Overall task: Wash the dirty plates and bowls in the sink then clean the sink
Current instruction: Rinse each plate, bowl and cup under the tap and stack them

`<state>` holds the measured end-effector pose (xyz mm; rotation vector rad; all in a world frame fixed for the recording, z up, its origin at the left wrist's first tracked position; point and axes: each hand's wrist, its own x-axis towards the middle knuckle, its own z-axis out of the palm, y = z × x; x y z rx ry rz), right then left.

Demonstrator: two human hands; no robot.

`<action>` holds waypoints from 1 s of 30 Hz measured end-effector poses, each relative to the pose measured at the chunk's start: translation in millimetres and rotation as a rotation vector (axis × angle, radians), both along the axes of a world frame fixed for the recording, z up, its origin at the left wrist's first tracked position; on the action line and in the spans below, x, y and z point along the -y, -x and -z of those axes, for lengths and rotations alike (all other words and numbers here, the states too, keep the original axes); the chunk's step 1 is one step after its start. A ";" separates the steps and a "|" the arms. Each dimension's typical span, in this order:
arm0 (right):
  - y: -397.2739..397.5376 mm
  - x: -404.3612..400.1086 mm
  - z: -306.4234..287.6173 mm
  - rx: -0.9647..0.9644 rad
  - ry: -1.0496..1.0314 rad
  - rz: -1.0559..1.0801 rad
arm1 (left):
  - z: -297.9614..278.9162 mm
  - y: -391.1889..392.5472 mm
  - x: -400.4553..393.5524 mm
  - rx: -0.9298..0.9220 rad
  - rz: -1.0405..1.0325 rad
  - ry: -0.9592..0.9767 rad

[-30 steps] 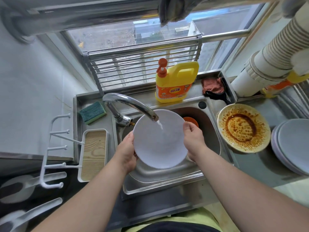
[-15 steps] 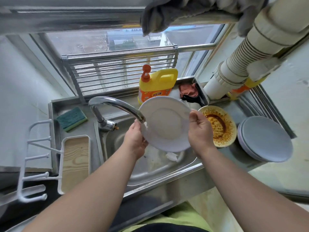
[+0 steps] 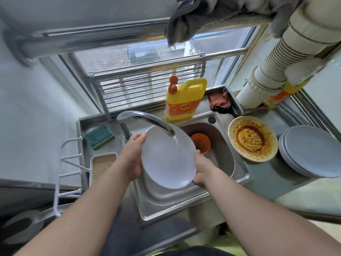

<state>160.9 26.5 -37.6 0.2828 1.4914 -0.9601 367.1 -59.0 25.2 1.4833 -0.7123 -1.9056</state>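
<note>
Now white plate [image 3: 168, 157] held tilted over sink [image 3: 184, 198] under faucet [image 3: 145, 120] stream, rim clasped by left hand [image 3: 133, 159] and right hand [image 3: 202, 169], dirty plate [image 3: 252, 138] at sink's right edge

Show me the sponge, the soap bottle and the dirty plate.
sponge [image 3: 99, 136]: head view, middle of its green top.
soap bottle [image 3: 184, 100]: head view, yellow body above the label.
dirty plate [image 3: 252, 138]: head view, sauce-stained centre.

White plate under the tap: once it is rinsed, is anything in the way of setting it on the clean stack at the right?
Yes, likely. Both hands, left hand and right hand, hold the white plate over the sink. The sauce-stained plate lies on the counter between sink and the clean stack, so the plate must pass over it.
</note>
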 end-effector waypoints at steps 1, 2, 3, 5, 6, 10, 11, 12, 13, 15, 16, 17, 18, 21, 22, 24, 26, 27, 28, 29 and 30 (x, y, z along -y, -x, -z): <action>-2.4 2.9 -0.3 0.007 0.024 -0.006 | 0.8 -6.8 -1.4 -0.004 -0.014 0.000; -6.0 5.9 -5.0 -0.003 0.061 -0.019 | 1.9 -12.9 -3.7 -0.009 -0.035 -0.003; -7.3 8.5 -8.9 -0.030 0.099 -0.031 | 4.3 -17.6 -6.3 -0.014 -0.054 -0.012; -5.8 12.9 -19.0 -0.132 0.180 -0.069 | 8.5 -20.9 -13.9 -0.016 -0.103 -0.050; -3.3 15.3 -26.1 -0.190 0.223 -0.101 | 10.3 -20.6 -18.8 -0.010 -0.124 -0.079; 19.4 22.9 -52.1 -0.385 0.328 -0.274 | 20.6 -5.6 -37.7 -0.043 -0.199 -0.238; 26.6 25.7 -59.8 -0.421 0.345 -0.324 | 23.6 0.2 -41.6 -0.075 -0.208 -0.270; 33.5 28.5 -65.9 -0.453 0.348 -0.378 | 27.4 7.0 -45.7 -0.103 -0.212 -0.291; 40.6 31.4 -70.7 -0.495 0.339 -0.434 | 30.9 15.0 -50.5 -0.110 -0.209 -0.308; 55.8 36.5 -78.2 -0.535 0.294 -0.528 | 39.4 33.2 -60.8 -0.088 -0.190 -0.343; 63.9 39.5 -79.1 -0.542 0.263 -0.569 | 42.2 42.9 -65.9 -0.080 -0.185 -0.375; 72.7 42.8 -79.9 -0.541 0.225 -0.603 | 44.1 51.6 -70.7 -0.084 -0.191 -0.417; 81.2 45.5 -82.5 -0.541 0.180 -0.633 | 45.8 58.8 -75.1 -0.104 -0.212 -0.469; 99.9 42.6 -89.5 -0.486 0.031 -0.637 | 45.4 75.7 -87.3 -0.105 -0.264 -0.596; 104.0 39.2 -91.8 -0.483 -0.003 -0.632 | 46.2 79.5 -92.1 -0.108 -0.249 -0.633; 115.2 32.9 -84.3 -0.440 -0.033 -0.622 | 49.3 89.0 -99.7 -0.126 -0.230 -0.697; 121.4 25.2 -78.0 -0.354 -0.054 -0.570 | 52.1 99.4 -105.3 -0.122 -0.234 -0.727; 124.8 23.5 -75.5 -0.330 -0.060 -0.559 | 50.8 105.0 -107.2 -0.111 -0.232 -0.745; 128.0 23.8 -72.2 -0.315 -0.048 -0.550 | 49.9 109.8 -107.6 -0.095 -0.237 -0.751; 131.4 22.2 -73.0 -0.320 -0.028 -0.550 | 47.6 113.8 -106.2 -0.073 -0.254 -0.741; 134.4 20.3 -77.3 -0.330 0.001 -0.568 | 45.4 116.4 -104.7 -0.048 -0.273 -0.715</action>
